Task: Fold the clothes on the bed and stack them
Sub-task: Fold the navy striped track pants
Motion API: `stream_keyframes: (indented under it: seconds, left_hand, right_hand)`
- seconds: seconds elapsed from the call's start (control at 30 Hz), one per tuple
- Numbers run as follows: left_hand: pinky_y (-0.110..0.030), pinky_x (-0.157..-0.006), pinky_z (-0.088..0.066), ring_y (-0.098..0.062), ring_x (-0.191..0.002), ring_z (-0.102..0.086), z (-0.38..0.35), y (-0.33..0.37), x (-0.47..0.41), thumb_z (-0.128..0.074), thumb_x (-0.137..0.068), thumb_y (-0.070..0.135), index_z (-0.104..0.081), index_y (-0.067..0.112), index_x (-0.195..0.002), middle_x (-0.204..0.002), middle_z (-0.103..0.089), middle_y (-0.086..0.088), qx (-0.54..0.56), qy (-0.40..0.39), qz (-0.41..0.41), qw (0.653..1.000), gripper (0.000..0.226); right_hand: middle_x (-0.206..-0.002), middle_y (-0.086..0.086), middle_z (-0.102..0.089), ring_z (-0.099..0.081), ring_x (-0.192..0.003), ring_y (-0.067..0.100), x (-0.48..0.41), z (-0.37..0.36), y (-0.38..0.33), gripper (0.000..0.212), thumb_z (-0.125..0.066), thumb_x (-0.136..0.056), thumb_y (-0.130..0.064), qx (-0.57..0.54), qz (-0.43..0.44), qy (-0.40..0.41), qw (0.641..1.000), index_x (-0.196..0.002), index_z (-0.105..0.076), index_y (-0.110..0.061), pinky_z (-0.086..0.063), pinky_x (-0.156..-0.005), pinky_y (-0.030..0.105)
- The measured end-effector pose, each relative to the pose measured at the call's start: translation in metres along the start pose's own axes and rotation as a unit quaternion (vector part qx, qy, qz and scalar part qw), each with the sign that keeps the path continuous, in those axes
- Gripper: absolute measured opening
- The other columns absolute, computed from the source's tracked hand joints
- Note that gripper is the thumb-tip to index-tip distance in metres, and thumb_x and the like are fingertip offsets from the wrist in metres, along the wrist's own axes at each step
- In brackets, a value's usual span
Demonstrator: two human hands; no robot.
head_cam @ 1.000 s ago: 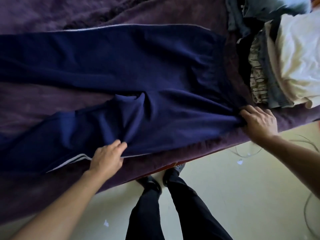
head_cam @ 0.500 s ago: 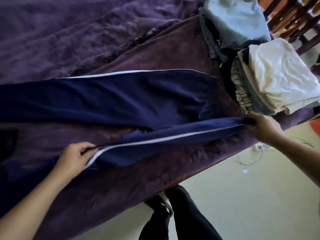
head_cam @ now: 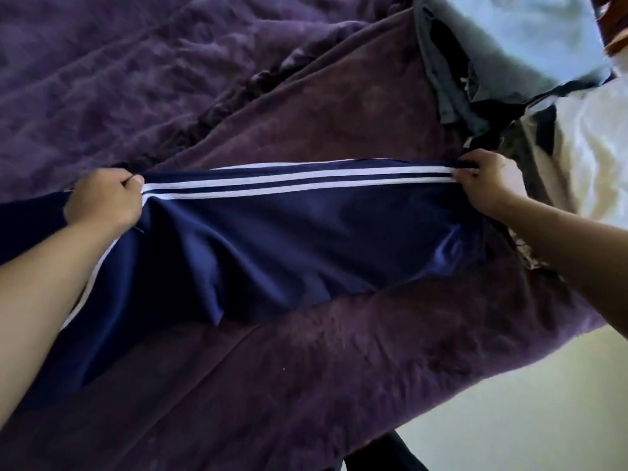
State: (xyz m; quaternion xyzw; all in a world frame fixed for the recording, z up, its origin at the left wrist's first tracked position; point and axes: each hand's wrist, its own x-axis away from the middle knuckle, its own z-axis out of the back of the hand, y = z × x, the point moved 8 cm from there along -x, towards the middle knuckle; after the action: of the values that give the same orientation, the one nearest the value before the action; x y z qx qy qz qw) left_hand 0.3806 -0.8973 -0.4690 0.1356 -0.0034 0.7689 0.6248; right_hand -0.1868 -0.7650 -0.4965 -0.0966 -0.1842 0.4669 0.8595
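Observation:
Navy track trousers (head_cam: 282, 239) with white side stripes lie across the purple bed (head_cam: 306, 368), one leg folded over the other so the striped seam runs along the far edge. My left hand (head_cam: 103, 200) grips the striped seam at mid-leg. At the waistband end, my right hand (head_cam: 487, 185) pinches the same seam. The leg ends run off the left edge of the view. To the right stands a stack of folded clothes (head_cam: 591, 154) with a cream garment on top.
A light blue and grey garment pile (head_cam: 509, 45) lies at the far right of the bed. A crumpled purple blanket (head_cam: 119, 79) covers the far side. The bed's near edge meets pale floor (head_cam: 526, 402) at lower right.
Both hands lifted the near trouser leg by its striped seam and carried it away from me, laying it over the far leg. The view shifted up over the bed.

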Motion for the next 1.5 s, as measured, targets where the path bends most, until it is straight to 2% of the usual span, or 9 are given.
stream_keyframes:
  seconds: [0.17, 0.27, 0.4, 0.57, 0.8, 0.93, 1.1, 1.27, 1.5]
  left_hand:
    - [-0.046, -0.091, -0.044, -0.043, -0.109, -0.054, -0.071, 0.004, -0.044, -0.048, -0.095, 0.035, -0.067, 0.013, -0.102, -0.117, -0.061, -0.024, -0.025, -0.065, 0.074, 0.995, 0.03]
    - [-0.046, -0.093, -0.045, -0.042, -0.111, -0.054, -0.102, 0.009, -0.049, -0.056, -0.091, 0.036, -0.065, 0.013, -0.109, -0.119, -0.06, -0.022, -0.007, -0.079, 0.07, 0.994, 0.031]
    - [-0.048, -0.089, -0.042, -0.042, -0.111, -0.049, -0.084, 0.001, -0.023, -0.07, -0.081, 0.032, -0.057, 0.012, -0.118, -0.119, -0.052, -0.023, -0.005, -0.016, 0.02, 1.0, 0.044]
    - [-0.048, -0.08, -0.045, -0.041, -0.101, -0.053, -0.051, -0.078, 0.044, -0.076, -0.074, 0.026, -0.061, 0.013, -0.113, -0.11, -0.056, -0.017, -0.026, -0.006, 0.004, 1.0, 0.044]
    - [-0.047, -0.077, -0.048, -0.035, -0.097, -0.058, -0.057, -0.253, 0.151, -0.088, -0.055, 0.032, -0.062, 0.013, -0.11, -0.106, -0.06, -0.011, -0.148, -0.092, 0.047, 0.984, 0.063]
    - [-0.051, -0.081, -0.049, -0.034, -0.105, -0.057, -0.065, -0.318, 0.169, -0.09, -0.05, 0.03, -0.059, 0.013, -0.122, -0.116, -0.058, -0.012, -0.152, -0.094, 0.01, 0.984, 0.081]
    - [-0.045, -0.091, -0.041, -0.026, -0.11, -0.052, -0.037, -0.396, 0.165, -0.048, -0.079, 0.066, -0.048, 0.018, -0.135, -0.118, -0.058, -0.005, 0.029, -0.041, 0.034, 0.998, 0.074]
    - [-0.041, -0.089, -0.042, -0.028, -0.107, -0.059, -0.048, -0.417, 0.151, -0.053, -0.09, 0.044, -0.045, 0.02, -0.136, -0.116, -0.066, -0.006, -0.03, -0.121, 0.013, 0.992, 0.053]
    - [-0.039, -0.081, -0.048, -0.028, -0.109, -0.058, -0.045, -0.399, 0.15, -0.049, -0.093, 0.034, -0.03, 0.024, -0.146, -0.135, -0.048, -0.008, 0.012, -0.099, 0.02, 0.995, 0.057]
  right_hand:
    - [-0.122, 0.02, -0.054, -0.054, -0.107, 0.043, -0.019, -0.047, 0.009, 0.034, -0.057, -0.093, -0.031, 0.123, 0.007, -0.046, 0.991, -0.122, -0.06, -0.013, -0.047, -0.085, 0.046]
    - [-0.124, 0.014, -0.053, -0.044, -0.116, 0.039, -0.007, -0.043, -0.018, 0.035, -0.052, -0.087, -0.026, 0.184, 0.123, 0.051, 0.974, -0.119, -0.061, -0.014, -0.039, -0.089, 0.05]
    - [-0.125, 0.01, -0.058, -0.048, -0.121, 0.035, 0.041, -0.054, -0.116, 0.038, -0.058, -0.077, -0.017, 0.087, 0.319, 0.099, 0.939, -0.115, -0.064, -0.015, -0.036, -0.093, 0.048]
    - [-0.103, 0.003, -0.066, -0.061, -0.091, 0.031, 0.107, -0.115, -0.241, 0.031, -0.05, -0.08, -0.02, -0.012, 0.394, -0.019, 0.919, -0.104, -0.069, -0.016, -0.047, -0.07, 0.039]
    - [-0.082, 0.002, -0.068, -0.066, -0.073, 0.029, 0.185, -0.193, -0.321, 0.023, -0.076, -0.072, -0.004, -0.015, 0.383, -0.095, 0.919, -0.092, -0.073, -0.015, -0.052, -0.06, 0.036]
    - [-0.083, 0.004, -0.067, -0.065, -0.076, 0.031, 0.215, -0.216, -0.358, 0.019, -0.061, -0.079, -0.015, 0.006, 0.413, -0.07, 0.908, -0.093, -0.073, -0.014, -0.052, -0.06, 0.036]
    - [-0.117, 0.011, -0.061, -0.056, -0.105, 0.036, 0.219, -0.248, -0.419, 0.037, -0.063, -0.08, -0.006, 0.04, 0.369, -0.054, 0.927, -0.117, -0.063, -0.013, -0.054, -0.077, 0.048]
    - [-0.145, 0.012, -0.042, -0.032, -0.134, 0.033, 0.207, -0.293, -0.474, 0.059, -0.06, -0.082, -0.009, 0.164, 0.307, -0.122, 0.929, -0.139, -0.048, -0.016, -0.041, -0.096, 0.053]
    - [-0.134, 0.01, -0.047, -0.053, -0.113, 0.039, 0.21, -0.289, -0.479, 0.055, -0.058, -0.084, -0.013, 0.192, 0.247, -0.137, 0.94, -0.137, -0.047, -0.023, -0.044, -0.083, 0.045]
